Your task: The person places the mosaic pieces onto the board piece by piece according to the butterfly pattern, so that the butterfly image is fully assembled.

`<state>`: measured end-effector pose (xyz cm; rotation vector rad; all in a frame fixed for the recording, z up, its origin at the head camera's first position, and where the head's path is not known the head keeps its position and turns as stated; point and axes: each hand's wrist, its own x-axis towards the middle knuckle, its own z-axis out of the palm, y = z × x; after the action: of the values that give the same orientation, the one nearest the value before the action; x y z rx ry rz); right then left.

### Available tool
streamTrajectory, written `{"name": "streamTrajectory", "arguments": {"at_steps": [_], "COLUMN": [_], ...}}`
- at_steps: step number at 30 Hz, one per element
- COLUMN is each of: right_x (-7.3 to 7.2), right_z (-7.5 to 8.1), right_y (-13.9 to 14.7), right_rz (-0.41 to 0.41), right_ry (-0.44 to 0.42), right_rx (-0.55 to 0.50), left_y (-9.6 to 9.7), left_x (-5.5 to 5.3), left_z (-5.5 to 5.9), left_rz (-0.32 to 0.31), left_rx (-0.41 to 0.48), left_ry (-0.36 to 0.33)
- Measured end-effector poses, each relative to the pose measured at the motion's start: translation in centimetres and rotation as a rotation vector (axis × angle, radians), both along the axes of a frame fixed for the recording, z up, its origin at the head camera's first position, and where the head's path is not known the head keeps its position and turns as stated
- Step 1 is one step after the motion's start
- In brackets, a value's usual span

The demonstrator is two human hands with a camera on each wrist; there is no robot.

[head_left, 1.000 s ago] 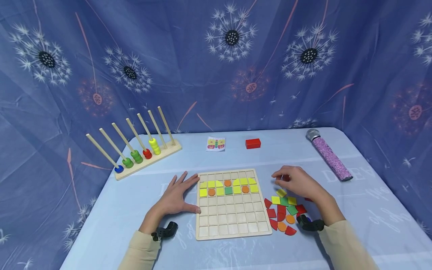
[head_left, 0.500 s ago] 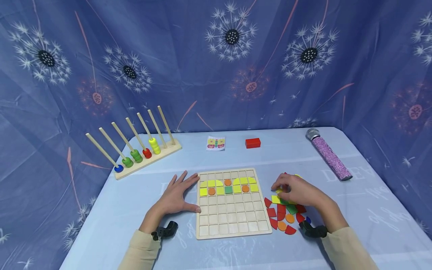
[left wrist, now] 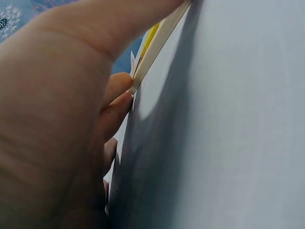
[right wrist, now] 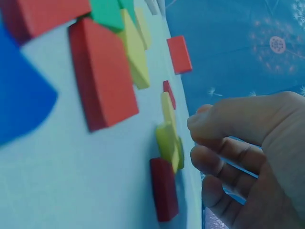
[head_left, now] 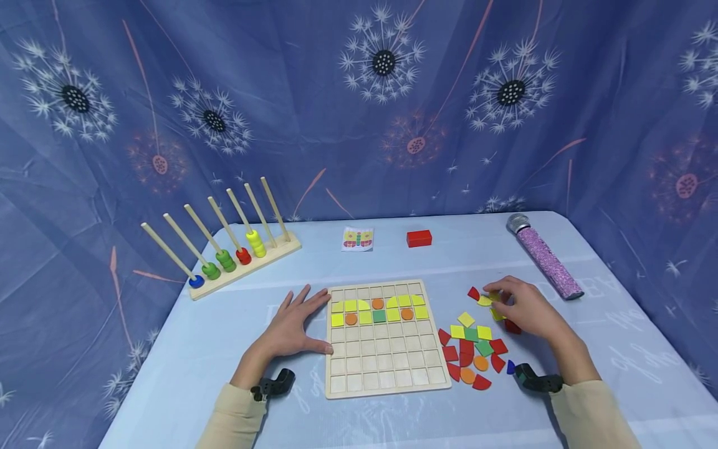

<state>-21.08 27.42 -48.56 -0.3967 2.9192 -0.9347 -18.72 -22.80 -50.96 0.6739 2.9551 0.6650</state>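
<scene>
A wooden grid board (head_left: 385, 362) lies in the middle of the table, its upper rows filled with yellow, orange and green pieces. My left hand (head_left: 294, 327) rests at its left edge with fingers spread, thumb and index finger touching the frame. The left wrist view shows this hand (left wrist: 52, 95) beside the board's side (left wrist: 159, 45). Over on the right, my right hand (head_left: 527, 307) hovers bent-fingered over a few yellow pieces (head_left: 485, 301). In the right wrist view, its fingertips stand just off a yellow piece (right wrist: 167, 140) and hold nothing visible.
Red, green, yellow and orange pieces (head_left: 467, 350) lie scattered right of the board. Behind it are a butterfly pattern card (head_left: 358, 239) and a red block (head_left: 419, 238). A peg abacus (head_left: 247, 267) stands back left; a glittery pink microphone (head_left: 546, 259) lies back right.
My right hand moved down over the nearer pieces, then away to the right over the yellow ones farther back. The left hand has stayed at the board's edge.
</scene>
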Motion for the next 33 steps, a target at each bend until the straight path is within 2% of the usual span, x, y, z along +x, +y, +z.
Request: {"name": "streamTrajectory", "arguments": {"at_steps": [5,11,18,26,33], "right_x": [-0.2,-0.2,-0.2,-0.5,-0.5], "right_z": [-0.6,-0.6,-0.6,-0.5,-0.1], "right_y": [-0.3,-1.1,-2.0,-2.4,-3.2], "right_rz": [0.010,0.005,0.070,0.070,0.064], "right_ry": [-0.012,-0.048,-0.053,-0.044,-0.075], "right_rx": [0.030,0.055,0.060,0.093,0.086], "left_y": [0.0,-0.1,-0.2,-0.2,-0.1], "left_x": [0.0,-0.1,-0.1,-0.1,0.0], "left_z": [0.0,-0.3,-0.3,-0.2,-0.1], "left_rz": [0.003,-0.001,-0.002,0.006,0.005], "left_rx": [0.005,0.001,0.008,-0.004,-0.001], "left_ry": [-0.005,0.005,0.007,-0.004,-0.006]}}
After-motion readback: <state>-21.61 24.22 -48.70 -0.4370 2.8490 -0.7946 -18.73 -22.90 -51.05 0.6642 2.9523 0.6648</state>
